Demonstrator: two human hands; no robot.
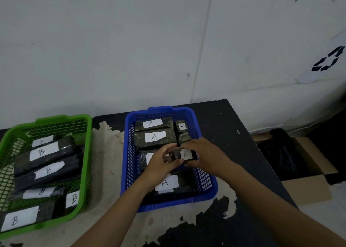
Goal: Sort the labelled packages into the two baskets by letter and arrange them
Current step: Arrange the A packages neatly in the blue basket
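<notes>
A blue basket [129, 153] stands in the middle of the table and holds several dark wrapped packages with white "A" labels [154, 137]. Both hands are inside it. My left hand [159, 164] and my right hand [202, 153] pinch one small dark package labelled "A" [185, 154] from its two sides, above the basket's middle. Another labelled package lies partly hidden under my left hand. A green basket [88, 153] at the left holds several dark packages with "B" labels [45, 151].
The table top [224, 134] is black with worn pale patches and ends at a white wall behind. An open cardboard box [307, 188] with black plastic inside stands off the table's right side. A recycling sign [327, 59] is on the wall.
</notes>
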